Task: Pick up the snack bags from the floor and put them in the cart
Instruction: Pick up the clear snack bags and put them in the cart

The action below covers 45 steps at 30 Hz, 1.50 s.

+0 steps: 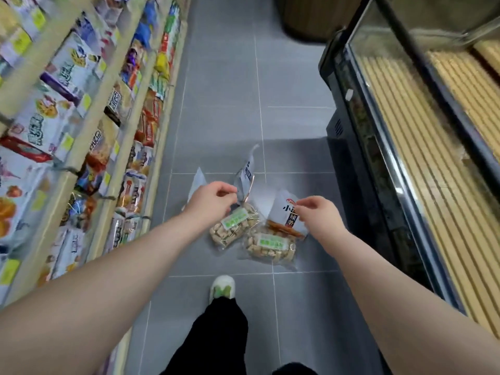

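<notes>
Now we reach down over the grey floor point(221, 104) in the aisle. Our left hand point(212, 203) pinches the top of a clear bag point(232, 228) of beige snacks; our right hand point(315, 212) pinches a white bag point(284, 215). Another clear bag point(270, 246) lies touching both, beside the freezer point(359, 147).

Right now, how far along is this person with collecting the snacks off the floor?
Barely started, it seems: no cart is in view. The left hand pinches a clear bag of cubes; the right hand grips a white bag. A second clear bag and another white bag lie on the floor.
</notes>
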{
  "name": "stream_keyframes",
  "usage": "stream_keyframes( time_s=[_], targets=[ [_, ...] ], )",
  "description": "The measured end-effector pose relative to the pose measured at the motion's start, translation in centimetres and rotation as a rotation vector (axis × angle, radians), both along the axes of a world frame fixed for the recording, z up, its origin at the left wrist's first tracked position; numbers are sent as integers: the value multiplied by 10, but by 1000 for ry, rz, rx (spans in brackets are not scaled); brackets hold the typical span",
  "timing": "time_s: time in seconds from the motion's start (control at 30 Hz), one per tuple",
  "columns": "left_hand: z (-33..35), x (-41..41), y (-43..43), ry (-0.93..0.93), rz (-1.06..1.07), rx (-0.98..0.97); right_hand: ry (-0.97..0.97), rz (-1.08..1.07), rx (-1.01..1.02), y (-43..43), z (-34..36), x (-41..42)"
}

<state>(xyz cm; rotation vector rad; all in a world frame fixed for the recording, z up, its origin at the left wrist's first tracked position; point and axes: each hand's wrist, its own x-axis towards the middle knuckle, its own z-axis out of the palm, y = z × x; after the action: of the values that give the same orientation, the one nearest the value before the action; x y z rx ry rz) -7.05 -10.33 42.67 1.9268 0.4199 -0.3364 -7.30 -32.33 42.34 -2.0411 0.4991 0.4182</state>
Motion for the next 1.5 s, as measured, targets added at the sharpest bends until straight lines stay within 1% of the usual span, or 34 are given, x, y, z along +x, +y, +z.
stream_keyframes(
  time_s=[0.13,0.27,0.43,0.6,0.7,0.8,0.87,0.97,1.1,1.3,1.43,1.5],
  targets=[
    [-31,47,-4,28,-33,39,45,-3,-30,6,-33,37],
    [-98,61,-19,99,-40,-5,114,19,-54,-1,-100,52],
    [-221,64,-47,136,4,-20,202,70,-112,-19,-231,55],
    [-333,73,-75,160,-8,-59,176,42,-135,-40,-358,57],
    [-388,86,-86,122,-16,-33,173,129,-203,-45,-433,62],
    [-430,100,-91,48,-55,32,80,293,-309,-43,-501,74],
    [-453,102,-92,25,-98,106,61,414,-367,-39,-538,78],
    [-469,95,-91,27,-149,209,114,626,-503,-37,-572,72],
    [-484,89,-83,51,-239,312,126,765,-610,-39,-603,66],
    [-525,75,-57,111,-237,355,123,820,-681,-48,-654,67],
    [-534,62,-44,161,-203,372,59,825,-821,-39,-666,56],
    [-537,58,-40,175,-219,388,17,809,-894,-33,-669,55]
  ],
)
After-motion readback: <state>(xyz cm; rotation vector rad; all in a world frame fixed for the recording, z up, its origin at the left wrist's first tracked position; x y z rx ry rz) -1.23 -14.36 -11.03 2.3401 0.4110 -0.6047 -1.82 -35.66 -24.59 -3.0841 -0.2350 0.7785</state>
